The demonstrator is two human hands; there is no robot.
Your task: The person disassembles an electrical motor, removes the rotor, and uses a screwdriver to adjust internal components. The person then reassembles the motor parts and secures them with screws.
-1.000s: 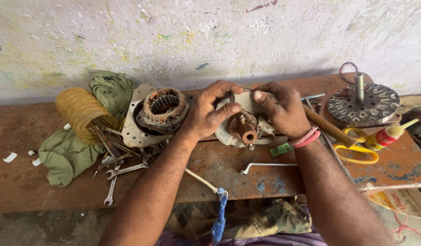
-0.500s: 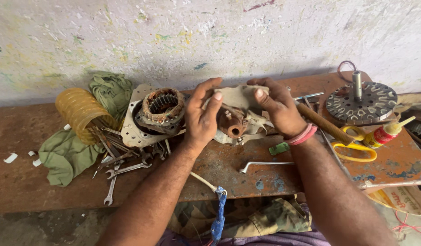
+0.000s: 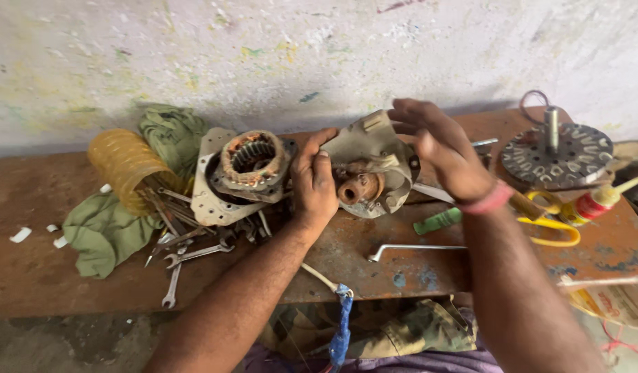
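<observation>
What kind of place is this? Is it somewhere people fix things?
Probably a small repair workshop. Both hands, left hand and right hand, hold a worn motor cover over a rusty workbench. Loose spanners and a motor core with copper windings lie beside it.

— What's behind my bench?

— A plastered wall (image 3: 264, 55), whitish, rough, flecked with yellow, green and a few red paint marks. It runs the whole width of my view and meets the bench top along a dark, grimy line.

— And the bench itself?

— One long rusty-brown bench top (image 3: 29, 276), worn, with blue paint blotches (image 3: 416, 276) near my edge and small white scraps (image 3: 18, 235) at the far left.

— Below it?

— A strip of grey floor (image 3: 56, 342), dusty, at lower left.

— Light?

— Soft, even daylight; I can't see its source. Shadows are faint, darkest where wall meets bench.
</observation>
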